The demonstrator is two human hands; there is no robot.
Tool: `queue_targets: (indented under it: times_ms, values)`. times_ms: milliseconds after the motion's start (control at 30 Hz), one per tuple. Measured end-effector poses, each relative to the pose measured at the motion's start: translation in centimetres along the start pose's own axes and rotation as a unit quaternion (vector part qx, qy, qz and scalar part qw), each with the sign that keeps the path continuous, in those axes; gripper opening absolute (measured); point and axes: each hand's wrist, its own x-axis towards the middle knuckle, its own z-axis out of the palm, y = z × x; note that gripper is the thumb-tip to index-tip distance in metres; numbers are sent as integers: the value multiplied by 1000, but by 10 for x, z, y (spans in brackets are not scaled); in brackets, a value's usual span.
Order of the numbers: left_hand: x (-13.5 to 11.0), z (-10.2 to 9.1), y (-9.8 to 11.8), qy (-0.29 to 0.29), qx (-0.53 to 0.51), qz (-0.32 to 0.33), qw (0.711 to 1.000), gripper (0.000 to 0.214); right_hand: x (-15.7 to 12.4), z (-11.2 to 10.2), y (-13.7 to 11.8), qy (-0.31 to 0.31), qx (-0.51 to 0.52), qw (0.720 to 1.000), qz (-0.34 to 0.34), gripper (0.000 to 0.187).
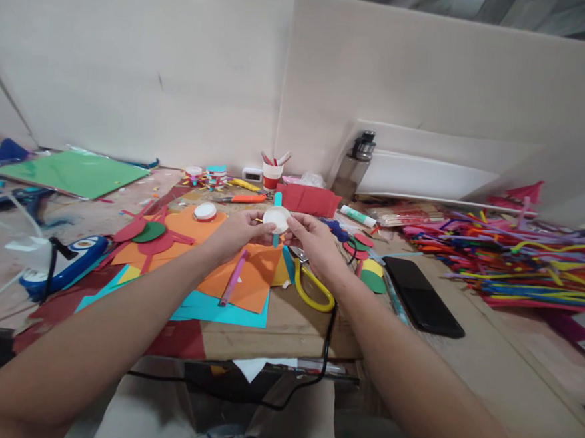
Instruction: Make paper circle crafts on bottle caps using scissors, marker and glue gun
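Observation:
My left hand (238,234) and my right hand (315,242) are raised over the middle of the table. Between them they pinch a small white round lid-like piece (276,216) by its two sides, its pale face turned toward me. A teal strip (278,198) sticks out above and below it; whether it is attached, I cannot tell. Beneath the hands lie orange paper (247,289) and a purple straw-like stick (233,278). Scissors with yellow handles (314,294) rest just under my right hand. A similar white round piece with a red edge (205,211) sits left of my left hand.
On the left are a blue-and-white glue gun (63,273), red and green paper circles (150,232) and green sheets (75,172). A phone (422,295), glue stick (357,215) and pipe cleaners (520,255) lie right. A bottle (353,166) stands behind. A black cable (328,345) hangs over the front edge.

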Motion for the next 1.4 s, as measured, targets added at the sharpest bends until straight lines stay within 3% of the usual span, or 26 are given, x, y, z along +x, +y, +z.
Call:
queue_targets:
  times_ms: [300, 567, 833, 1067, 1167, 1400]
  values:
    - [2, -1, -1, -3, -41, -25, 999, 47, -2, 1, -3, -1, 23, 999, 47, 37]
    - [0, -3, 1, -15, -21, -63, 998, 49, -2, -1, 1, 2, -35, 999, 24, 30]
    - [-1, -3, 4, 15, 96, 6, 995, 43, -3, 2, 1, 5, -75, 997, 2, 25]
    - [-3, 0, 6, 26, 185, 116, 976, 34, -6, 6, 4, -2, -123, 989, -87, 30]
    - [-1, -1, 4, 21, 199, 122, 972, 31, -7, 7, 5, 8, -139, 984, -115, 29]
    - [-8, 4, 9, 0, 162, 104, 981, 31, -8, 6, 4, 23, -129, 988, -85, 30]
